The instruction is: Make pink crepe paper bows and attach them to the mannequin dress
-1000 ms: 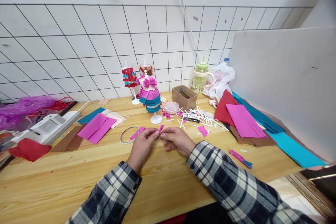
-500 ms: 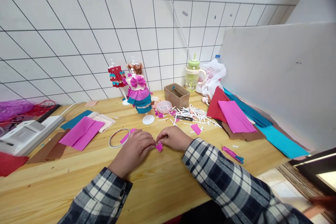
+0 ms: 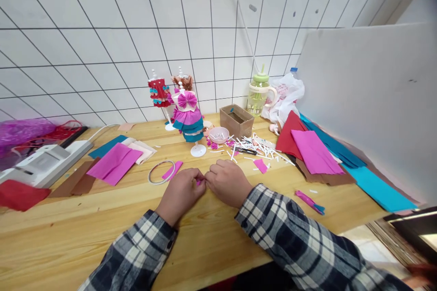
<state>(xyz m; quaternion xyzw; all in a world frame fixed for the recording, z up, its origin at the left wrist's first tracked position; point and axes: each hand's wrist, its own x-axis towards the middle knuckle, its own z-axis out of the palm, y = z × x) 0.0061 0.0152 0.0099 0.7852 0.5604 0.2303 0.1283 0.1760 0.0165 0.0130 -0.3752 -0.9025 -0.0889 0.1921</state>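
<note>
A small gathered piece of pink crepe paper [image 3: 198,182] shows between the fingers of my left hand [image 3: 182,191], mostly covered by them. My right hand [image 3: 229,183] is curled closed, its thumb and fingertips meeting the left ones at the paper. Just beyond my left hand lie a silvery ring [image 3: 149,176] and a pink paper strip [image 3: 175,169], the ring partly over the strip. Farther back stands a miniature dress form [image 3: 189,116] in a pink and teal paper dress with a bow. Red and brown dressed forms [image 3: 157,91] stand behind it.
White paper scraps [image 3: 262,148], a black-handled tool [image 3: 246,150], a pink bowl [image 3: 219,140] and a cardboard box [image 3: 241,128] sit beyond my hands. Coloured paper sheets [image 3: 317,152] lie right, others [image 3: 116,163] left beside a power strip [image 3: 73,154]. A green-lidded jug [image 3: 257,97] stands behind.
My hands have drawn together and curled more around the pink crepe paper, which is now mostly hidden. The whole view has shifted slightly, with things appearing farther right.
</note>
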